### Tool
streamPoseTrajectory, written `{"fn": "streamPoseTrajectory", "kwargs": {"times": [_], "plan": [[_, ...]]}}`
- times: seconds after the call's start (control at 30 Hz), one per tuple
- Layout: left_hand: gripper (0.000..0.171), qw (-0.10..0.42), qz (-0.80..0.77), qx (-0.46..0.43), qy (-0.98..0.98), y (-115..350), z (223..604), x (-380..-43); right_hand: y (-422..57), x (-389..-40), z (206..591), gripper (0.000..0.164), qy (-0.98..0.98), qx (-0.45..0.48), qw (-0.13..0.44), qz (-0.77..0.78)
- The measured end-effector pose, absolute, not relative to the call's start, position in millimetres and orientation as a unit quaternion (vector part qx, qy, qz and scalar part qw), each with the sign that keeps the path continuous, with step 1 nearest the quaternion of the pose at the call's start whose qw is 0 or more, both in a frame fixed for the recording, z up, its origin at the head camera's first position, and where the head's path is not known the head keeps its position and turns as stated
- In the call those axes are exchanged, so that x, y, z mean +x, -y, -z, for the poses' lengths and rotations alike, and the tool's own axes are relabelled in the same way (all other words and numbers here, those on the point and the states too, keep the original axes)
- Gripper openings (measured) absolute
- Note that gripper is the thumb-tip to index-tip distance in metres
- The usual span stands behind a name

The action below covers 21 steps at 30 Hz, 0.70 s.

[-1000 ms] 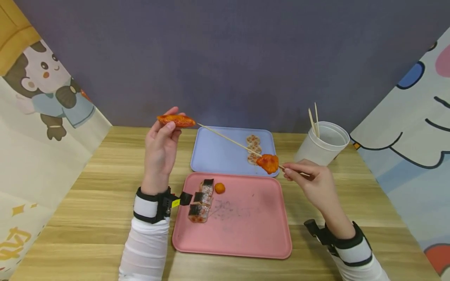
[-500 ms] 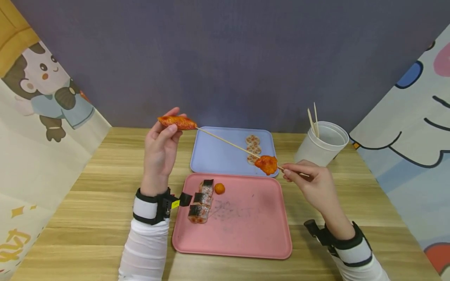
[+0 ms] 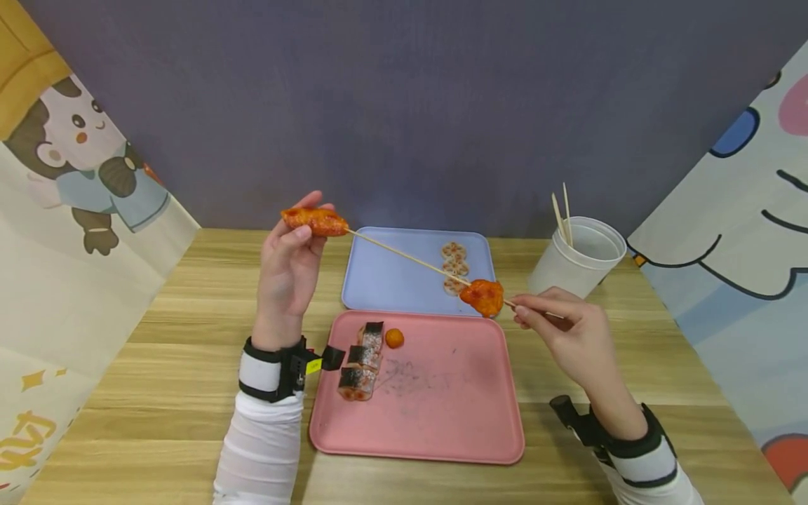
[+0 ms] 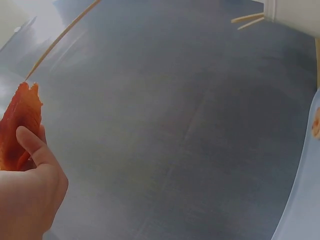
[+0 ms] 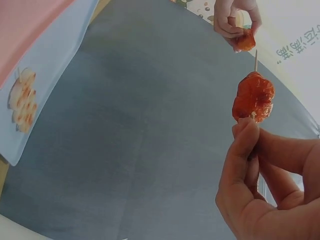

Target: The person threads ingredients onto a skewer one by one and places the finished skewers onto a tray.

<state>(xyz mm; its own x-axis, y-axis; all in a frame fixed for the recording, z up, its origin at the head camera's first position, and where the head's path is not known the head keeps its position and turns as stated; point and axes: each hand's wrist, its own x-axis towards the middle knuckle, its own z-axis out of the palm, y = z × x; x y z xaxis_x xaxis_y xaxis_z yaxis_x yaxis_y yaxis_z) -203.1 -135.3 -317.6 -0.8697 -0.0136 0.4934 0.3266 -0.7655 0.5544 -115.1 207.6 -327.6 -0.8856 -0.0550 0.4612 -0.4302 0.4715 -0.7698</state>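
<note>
My left hand (image 3: 290,273) pinches a glossy orange-red chicken wing (image 3: 312,220) between thumb and fingers, raised above the far left of the table. From the right, my right hand (image 3: 571,337) pinches the near end of a thin wooden skewer (image 3: 404,254). One glazed chicken piece (image 3: 485,297) is threaded on it, just ahead of the right fingertips. The skewer's far tip meets the right end of the left-hand wing. In the left wrist view the skewer (image 4: 60,37) runs up to the top of the wing (image 4: 20,120). The right wrist view shows the threaded chicken piece (image 5: 254,97) close by.
A pink tray (image 3: 442,438) in front carries nori-wrapped pieces (image 3: 358,382) and a small orange ball (image 3: 394,339). Behind it, a blue tray (image 3: 391,280) holds a row of round slices (image 3: 454,250). At the back right stands a white tub (image 3: 571,270) with skewers (image 3: 559,216).
The gap between skewer tip and left-hand wing, seen a second ago, has closed. Lately the right hand, skewer and threaded piece shifted slightly right; the left-hand wing shifted slightly left.
</note>
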Motion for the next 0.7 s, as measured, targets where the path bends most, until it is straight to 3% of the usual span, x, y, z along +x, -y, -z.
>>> {"fn": "streamPoseTrajectory", "kwargs": {"times": [0.7], "plan": [[0.036, 0.092, 0.908, -0.254, 0.321, 138.1, 313.4, -200.1, -204.4, -108.7, 323.7, 0.019, 0.849, 0.133, 0.192, -0.474]]}}
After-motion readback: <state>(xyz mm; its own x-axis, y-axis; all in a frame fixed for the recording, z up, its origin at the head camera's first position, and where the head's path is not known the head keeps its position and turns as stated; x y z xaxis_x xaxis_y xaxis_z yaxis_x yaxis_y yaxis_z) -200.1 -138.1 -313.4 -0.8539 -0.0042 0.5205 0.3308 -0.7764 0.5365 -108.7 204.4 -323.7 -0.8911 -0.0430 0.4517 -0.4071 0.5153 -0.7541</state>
